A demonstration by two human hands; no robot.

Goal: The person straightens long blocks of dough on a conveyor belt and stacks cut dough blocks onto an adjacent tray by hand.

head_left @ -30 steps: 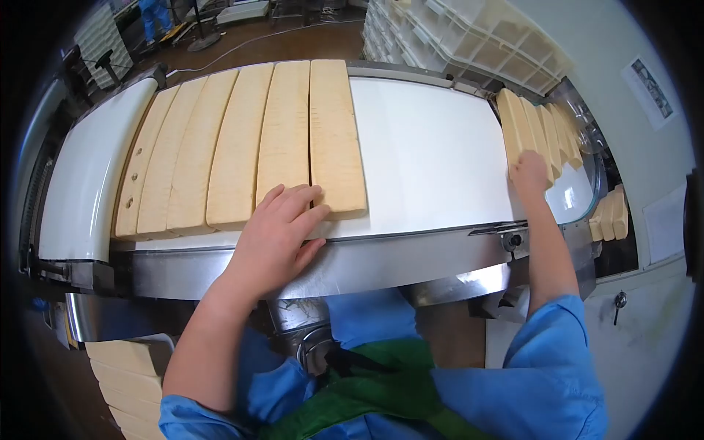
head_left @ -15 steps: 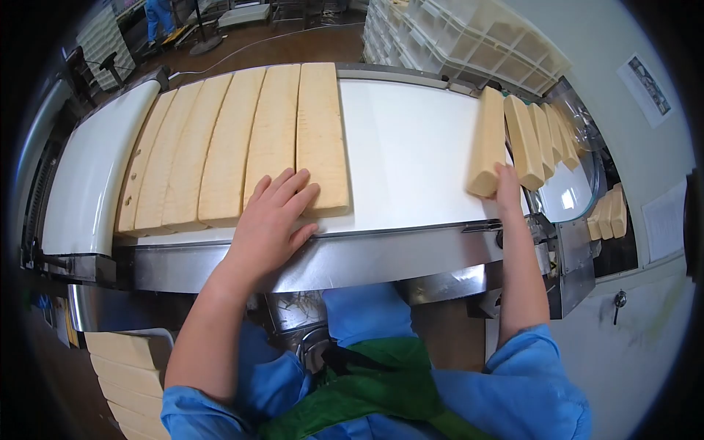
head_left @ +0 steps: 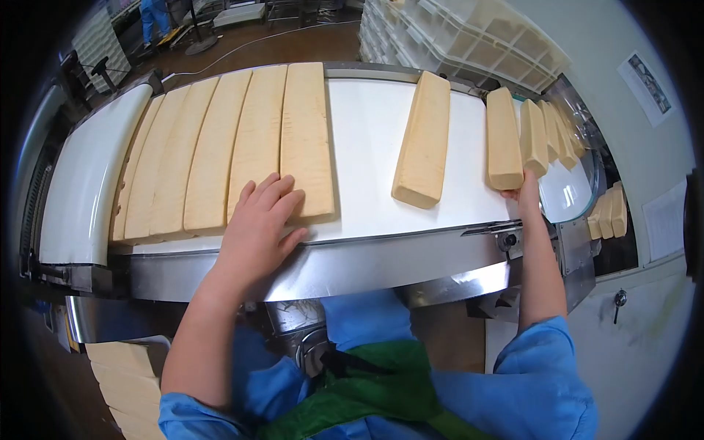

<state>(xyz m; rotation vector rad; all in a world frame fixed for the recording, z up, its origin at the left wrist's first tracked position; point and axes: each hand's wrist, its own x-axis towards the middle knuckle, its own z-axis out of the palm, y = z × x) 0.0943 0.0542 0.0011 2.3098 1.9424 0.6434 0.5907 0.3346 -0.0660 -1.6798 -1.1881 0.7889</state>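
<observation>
Long pale-yellow blocks that look like cheese lie side by side in a row (head_left: 209, 147) on the white belt (head_left: 367, 154). My left hand (head_left: 258, 220) rests with fingers spread on the near end of the row's rightmost blocks. Apart from the row, a single cheese block (head_left: 422, 139) lies slightly slanted on the belt. My right hand (head_left: 528, 196) grips the near end of another cheese block (head_left: 504, 139) at the belt's right end; some fingers are hidden beneath it. Close by its wrist is a further block (head_left: 534, 136).
Several more blocks (head_left: 561, 136) stand beyond, beside a round glossy surface (head_left: 568, 194). A metal rail (head_left: 381, 257) edges the belt's near side. White crates (head_left: 469, 37) are stacked behind. More blocks (head_left: 125, 374) sit low at left. A person in blue (head_left: 154, 18) is far back.
The block my right hand held has moved left and now lies free on the belt. My right hand has shifted right to another block. The row sits slightly further left in view.
</observation>
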